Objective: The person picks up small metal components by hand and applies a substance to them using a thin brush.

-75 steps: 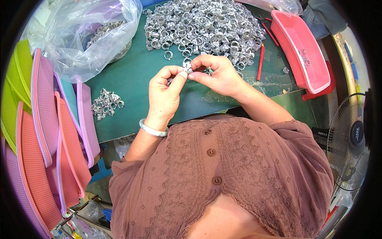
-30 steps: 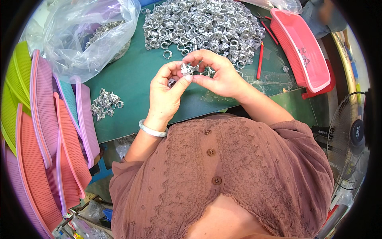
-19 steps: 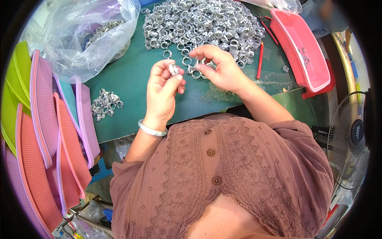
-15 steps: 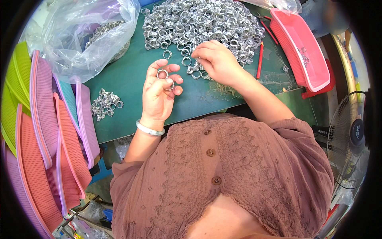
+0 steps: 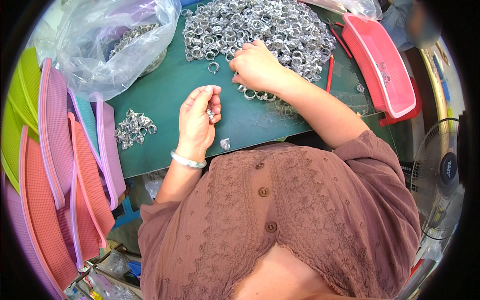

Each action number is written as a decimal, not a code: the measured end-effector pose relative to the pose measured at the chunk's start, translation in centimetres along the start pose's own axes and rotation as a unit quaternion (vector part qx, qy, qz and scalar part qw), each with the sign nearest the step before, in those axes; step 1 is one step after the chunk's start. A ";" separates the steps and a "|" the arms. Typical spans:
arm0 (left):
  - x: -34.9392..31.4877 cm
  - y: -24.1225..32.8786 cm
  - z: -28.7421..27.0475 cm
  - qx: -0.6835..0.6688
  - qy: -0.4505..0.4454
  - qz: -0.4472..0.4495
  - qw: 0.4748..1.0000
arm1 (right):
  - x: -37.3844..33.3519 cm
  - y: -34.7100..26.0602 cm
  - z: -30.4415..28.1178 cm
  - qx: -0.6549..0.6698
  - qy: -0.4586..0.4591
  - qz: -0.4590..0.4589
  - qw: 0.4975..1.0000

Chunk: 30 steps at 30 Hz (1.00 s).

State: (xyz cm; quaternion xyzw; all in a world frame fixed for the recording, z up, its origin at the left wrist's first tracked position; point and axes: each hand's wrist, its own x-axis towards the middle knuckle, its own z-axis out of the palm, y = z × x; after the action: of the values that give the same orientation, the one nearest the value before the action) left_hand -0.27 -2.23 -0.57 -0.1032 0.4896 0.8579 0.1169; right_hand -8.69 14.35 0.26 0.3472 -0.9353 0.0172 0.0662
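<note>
- As far as can be judged from the pose, busy with the heaped rings by fingertip: holding on the left, reaching on the right.
- Far left, see perforated coloured baskets standing stacked on edge; beyond, a clear plastic bag with more rings inside.
- Below the bag, on the green surface, note a small cluster of rings, well apart from the heap.
- At the left hand, read as nearly closed, with fingers curled and thumb up against the index finger; holding a silver ring in the curl, partly hidden. Cannot tell how many.
- Above the left hand, see one loose ring just off the heap; near the front edge, a loose silver piece, apart from both hands.
- At the right hand, see back uppermost, fingers bent down by the heap's near edge. Cannot tell whether gripping anything. Just below, a short row of rings.
- Judge the next move to call for a light pinch, separating single rings from tangled neighbours.
- Farther right, note a red-handled tool, then a pink basket holding a few rings.
</note>
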 end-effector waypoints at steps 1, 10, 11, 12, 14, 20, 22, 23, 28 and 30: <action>0.1 -0.1 0.1 0.017 0.016 0.010 1.000 | 0.0 -0.1 -0.1 0.000 -0.005 -0.002 1.000; -4.1 2.0 -1.6 0.565 -0.165 0.237 0.773 | -1.1 1.0 -0.4 0.148 0.123 0.003 0.981; -4.6 1.5 -2.5 0.604 -0.171 0.263 0.733 | -1.4 1.5 -0.2 0.186 0.173 -0.021 0.967; -4.9 0.8 -3.6 0.640 -0.178 0.288 0.689 | -1.5 1.9 -0.5 0.226 0.187 -0.041 0.955; -5.4 0.4 -4.5 0.642 -0.141 0.266 0.705 | -2.3 1.5 -0.9 0.431 0.143 0.058 0.889; -5.2 -0.3 -5.4 0.474 -0.023 0.199 0.858 | -3.8 0.5 -1.8 0.703 0.060 0.035 0.708; -4.6 -0.4 -4.2 0.322 -0.006 0.121 0.939 | -4.2 -0.3 -1.6 0.705 0.079 -0.012 0.705; -4.5 0.0 -3.2 0.293 -0.010 0.113 0.949 | -4.4 -0.9 -2.1 0.710 0.057 -0.011 0.701; -3.8 1.0 0.6 0.159 -0.033 0.095 0.982 | -4.9 -3.1 -2.0 0.668 0.129 -0.061 0.730; -3.5 0.7 1.0 0.119 -0.049 0.089 0.988 | -5.2 -3.2 -2.0 0.656 0.127 -0.071 0.740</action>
State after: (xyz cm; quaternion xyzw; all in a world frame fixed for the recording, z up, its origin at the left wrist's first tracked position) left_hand 2.82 -2.03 1.56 -0.0024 0.5894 0.8043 0.0758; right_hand -2.48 15.38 1.45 0.3648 -0.6479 0.6662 -0.0585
